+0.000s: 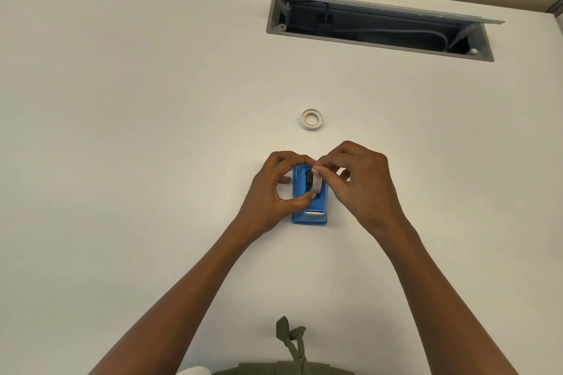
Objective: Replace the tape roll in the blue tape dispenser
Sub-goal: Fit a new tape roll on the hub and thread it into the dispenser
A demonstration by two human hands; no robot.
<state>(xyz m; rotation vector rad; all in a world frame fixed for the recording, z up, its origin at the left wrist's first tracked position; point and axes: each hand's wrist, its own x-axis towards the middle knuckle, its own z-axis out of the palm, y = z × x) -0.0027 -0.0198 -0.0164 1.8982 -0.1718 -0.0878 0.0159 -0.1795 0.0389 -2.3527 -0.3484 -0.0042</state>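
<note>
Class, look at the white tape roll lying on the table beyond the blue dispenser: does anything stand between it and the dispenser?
Nothing lies on the table between the tape roll and the blue dispenser. However, both hands, left hand and right hand, are over the dispenser's cradle, working on a roll in it.

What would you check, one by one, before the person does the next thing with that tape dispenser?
1. Blue plastic tape dispenser flat on the white table: ok.
2. Left hand steadying the dispenser: ok, thumb and fingers rest against it.
3. Right hand gripping the pale tape roll in the cradle: ok, fingertips pinch it.
4. Roll seated or lifted free: cannot tell, fingers cover it.
5. Second white tape roll within reach: ok, lying flat just beyond the dispenser.
6. Metal cutter blade clear of fingers: ok.
</note>
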